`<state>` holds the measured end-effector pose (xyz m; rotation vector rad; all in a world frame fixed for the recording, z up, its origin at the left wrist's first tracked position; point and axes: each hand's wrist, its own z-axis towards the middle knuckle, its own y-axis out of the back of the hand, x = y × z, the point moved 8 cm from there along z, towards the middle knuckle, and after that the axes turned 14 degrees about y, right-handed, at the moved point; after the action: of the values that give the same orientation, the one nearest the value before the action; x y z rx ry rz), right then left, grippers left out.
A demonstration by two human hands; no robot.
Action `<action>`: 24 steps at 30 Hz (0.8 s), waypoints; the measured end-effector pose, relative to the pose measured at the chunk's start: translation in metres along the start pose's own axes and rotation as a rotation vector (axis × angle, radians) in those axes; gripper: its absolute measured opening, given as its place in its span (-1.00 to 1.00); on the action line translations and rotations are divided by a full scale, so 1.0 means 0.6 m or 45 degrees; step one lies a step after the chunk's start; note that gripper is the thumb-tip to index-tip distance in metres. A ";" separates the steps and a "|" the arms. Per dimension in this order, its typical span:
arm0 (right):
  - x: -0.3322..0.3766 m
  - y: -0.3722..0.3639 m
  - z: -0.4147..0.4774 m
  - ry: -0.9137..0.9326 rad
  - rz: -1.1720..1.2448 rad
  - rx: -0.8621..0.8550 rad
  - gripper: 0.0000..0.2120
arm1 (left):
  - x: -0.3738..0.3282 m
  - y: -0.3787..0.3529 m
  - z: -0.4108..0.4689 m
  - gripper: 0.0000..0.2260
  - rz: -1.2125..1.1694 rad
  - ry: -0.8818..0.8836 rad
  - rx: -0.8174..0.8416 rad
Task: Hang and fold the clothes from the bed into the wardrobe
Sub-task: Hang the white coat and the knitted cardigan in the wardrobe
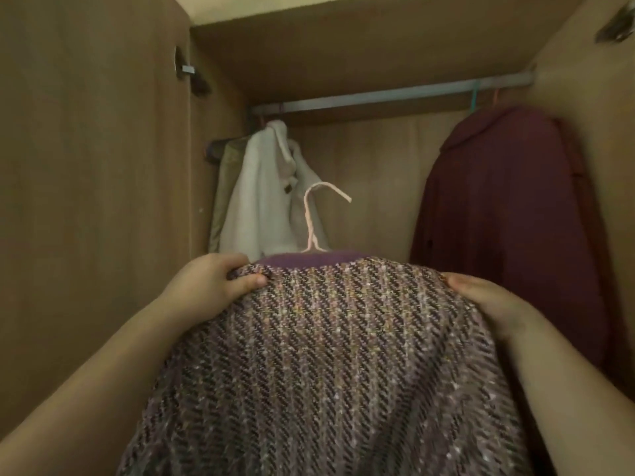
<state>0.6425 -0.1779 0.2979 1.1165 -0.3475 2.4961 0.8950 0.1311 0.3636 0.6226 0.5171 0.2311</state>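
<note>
A purple tweed knit garment (336, 355) fills the lower middle of the view, held up in front of the open wardrobe. A pale pink hanger (314, 218) sticks up from its purple collar, hook free in the air below the metal rail (388, 96). My left hand (213, 286) grips the garment's left shoulder, thumb on top of the fabric. My right hand (488, 300) holds the right shoulder, its fingers hidden behind the cloth.
A white hooded garment (261, 194) and an olive one hang at the rail's left end. A dark red shirt (505, 228) hangs at the right on coloured hangers. Bare rail runs between them. Wooden wardrobe walls (86, 166) close in on both sides.
</note>
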 end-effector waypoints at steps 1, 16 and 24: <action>-0.013 0.003 0.009 -0.026 0.083 0.033 -0.68 | -0.002 -0.006 0.006 -0.63 -0.007 -0.033 -0.015; -0.022 -0.070 0.158 0.565 -1.998 -0.055 -0.56 | 0.005 -0.036 0.129 -0.61 0.282 0.129 -0.211; -0.033 -0.059 0.286 0.856 -1.904 -0.456 -0.76 | -0.098 -0.016 0.142 -0.66 0.534 0.001 -0.338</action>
<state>0.7835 -0.2148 0.3975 0.1117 0.2067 1.2059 0.8906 0.0600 0.4396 0.4653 0.3439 0.6851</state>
